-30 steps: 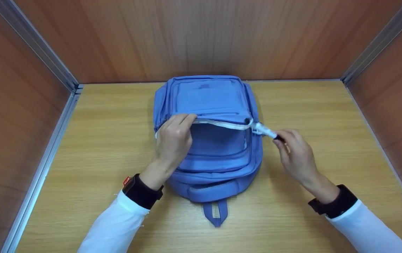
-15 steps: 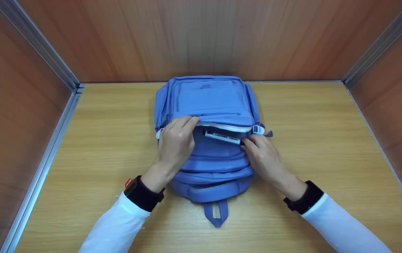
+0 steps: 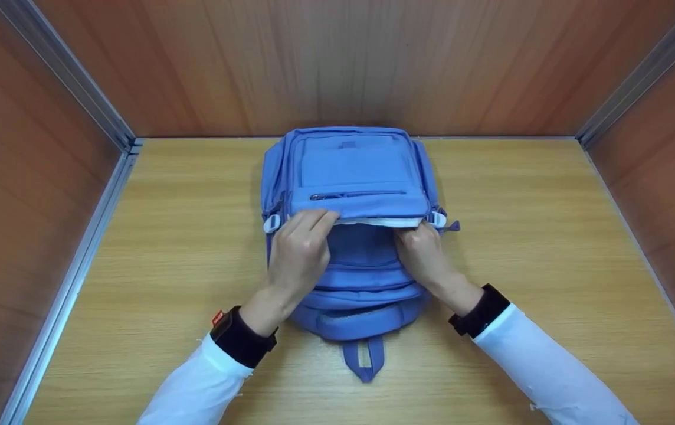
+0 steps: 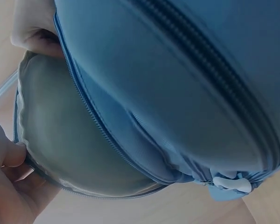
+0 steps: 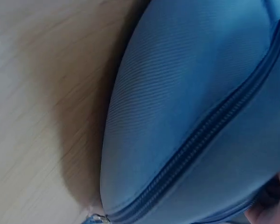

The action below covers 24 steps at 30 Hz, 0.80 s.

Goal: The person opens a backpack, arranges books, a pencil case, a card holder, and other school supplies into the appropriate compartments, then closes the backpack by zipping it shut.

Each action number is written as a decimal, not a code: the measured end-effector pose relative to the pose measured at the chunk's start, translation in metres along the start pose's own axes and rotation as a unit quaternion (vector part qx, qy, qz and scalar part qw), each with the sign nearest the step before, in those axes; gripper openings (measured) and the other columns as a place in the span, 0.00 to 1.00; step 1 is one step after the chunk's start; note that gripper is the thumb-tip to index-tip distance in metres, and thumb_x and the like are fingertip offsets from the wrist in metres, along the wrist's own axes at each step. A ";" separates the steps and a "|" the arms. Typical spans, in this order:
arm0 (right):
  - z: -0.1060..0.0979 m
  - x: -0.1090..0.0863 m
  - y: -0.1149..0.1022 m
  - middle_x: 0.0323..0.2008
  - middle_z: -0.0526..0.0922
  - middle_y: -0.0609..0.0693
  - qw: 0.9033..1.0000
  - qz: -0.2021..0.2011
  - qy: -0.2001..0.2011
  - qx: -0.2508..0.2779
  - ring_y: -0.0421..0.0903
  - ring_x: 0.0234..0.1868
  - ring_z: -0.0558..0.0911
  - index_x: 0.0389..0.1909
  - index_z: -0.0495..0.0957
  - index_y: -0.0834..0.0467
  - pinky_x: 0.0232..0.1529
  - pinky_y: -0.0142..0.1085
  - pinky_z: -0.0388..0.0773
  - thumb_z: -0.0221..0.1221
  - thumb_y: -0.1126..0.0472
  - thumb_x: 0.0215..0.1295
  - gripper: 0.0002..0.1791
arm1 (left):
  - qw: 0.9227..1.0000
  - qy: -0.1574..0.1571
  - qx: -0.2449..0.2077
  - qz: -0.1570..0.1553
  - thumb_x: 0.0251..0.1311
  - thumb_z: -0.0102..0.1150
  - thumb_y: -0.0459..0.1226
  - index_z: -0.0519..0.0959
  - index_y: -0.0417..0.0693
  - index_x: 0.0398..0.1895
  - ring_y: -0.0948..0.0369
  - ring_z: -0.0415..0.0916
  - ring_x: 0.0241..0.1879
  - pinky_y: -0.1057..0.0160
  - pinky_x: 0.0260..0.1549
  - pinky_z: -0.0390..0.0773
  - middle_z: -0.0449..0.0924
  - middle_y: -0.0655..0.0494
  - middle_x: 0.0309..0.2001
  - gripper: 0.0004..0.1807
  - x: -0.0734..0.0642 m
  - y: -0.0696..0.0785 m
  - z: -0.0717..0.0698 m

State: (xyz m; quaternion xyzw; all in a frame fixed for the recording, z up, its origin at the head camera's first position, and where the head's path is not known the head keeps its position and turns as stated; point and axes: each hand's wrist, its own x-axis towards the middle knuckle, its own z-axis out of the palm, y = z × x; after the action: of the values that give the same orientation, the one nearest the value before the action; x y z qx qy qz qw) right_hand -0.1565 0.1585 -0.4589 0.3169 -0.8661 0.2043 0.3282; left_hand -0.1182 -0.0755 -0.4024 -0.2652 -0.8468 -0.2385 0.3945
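Observation:
A blue backpack (image 3: 355,165) lies on the table with its front pocket (image 3: 364,243) unzipped. My left hand (image 3: 299,251) pinches the pocket flap by its pale-lined edge (image 3: 382,222) and holds it up. In the left wrist view, thumb and fingers of the left hand (image 4: 9,182) grip the zippered rim. My right hand (image 3: 425,251) reaches into the pocket at its right side, and its fingertips are hidden under the flap. Whether it holds anything in there, I cannot tell. The right wrist view catches only part of this hand (image 5: 273,205), beside the zipper.
White strap buckles (image 3: 271,223) sit on both sides of the backpack. Its hanging loop (image 3: 364,360) points toward the person on the wooden table (image 3: 538,195). Wood panels (image 3: 361,65) with metal corner edges stand at the back and sides.
The right hand has moved left from beside the backpack into the pocket, carrying a slim white printed thing with dark ends, now out of sight. The left hand has lowered the flap slightly.

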 end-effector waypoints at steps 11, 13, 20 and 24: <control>0.001 -0.011 0.017 0.26 0.82 0.59 0.998 -0.046 0.051 0.003 0.59 0.28 0.78 0.30 0.81 0.65 0.32 0.51 0.74 0.56 0.69 0.61 0.06 | 1.000 -0.002 -0.005 0.002 0.45 0.52 0.12 0.85 0.36 0.42 0.50 0.84 0.39 0.59 0.42 0.86 0.86 0.46 0.38 0.24 -0.006 -0.003 -0.001; 0.000 -0.014 0.024 0.23 0.79 0.57 0.994 -0.045 0.098 0.013 0.58 0.26 0.75 0.24 0.78 0.65 0.29 0.48 0.70 0.55 0.69 0.58 0.06 | 1.000 -0.002 -0.005 -0.002 0.45 0.52 0.12 0.86 0.36 0.42 0.50 0.84 0.40 0.58 0.42 0.86 0.86 0.46 0.38 0.23 -0.008 -0.003 -0.001; -0.012 -0.017 0.058 0.27 0.82 0.58 0.989 0.091 0.096 0.073 0.57 0.29 0.79 0.30 0.81 0.65 0.30 0.49 0.73 0.54 0.69 0.50 0.08 | 1.000 -0.007 0.000 -0.005 0.47 0.54 0.13 0.85 0.37 0.41 0.51 0.84 0.39 0.58 0.41 0.86 0.86 0.47 0.38 0.21 -0.020 -0.001 0.003; -0.018 -0.014 0.077 0.53 0.82 0.63 0.969 0.212 -0.025 0.126 0.61 0.53 0.80 0.63 0.76 0.65 0.52 0.56 0.76 0.59 0.68 0.63 0.25 | 1.000 -0.022 0.000 -0.006 0.47 0.54 0.13 0.86 0.38 0.41 0.51 0.84 0.39 0.59 0.42 0.86 0.86 0.47 0.38 0.22 -0.027 0.002 0.005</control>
State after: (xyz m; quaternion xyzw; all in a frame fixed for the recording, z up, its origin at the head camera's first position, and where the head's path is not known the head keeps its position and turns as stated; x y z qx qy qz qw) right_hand -0.1925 0.2294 -0.4669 0.1700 -0.8888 0.3683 0.2133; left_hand -0.1048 -0.0776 -0.4266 -0.2654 -0.8567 -0.2351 0.3747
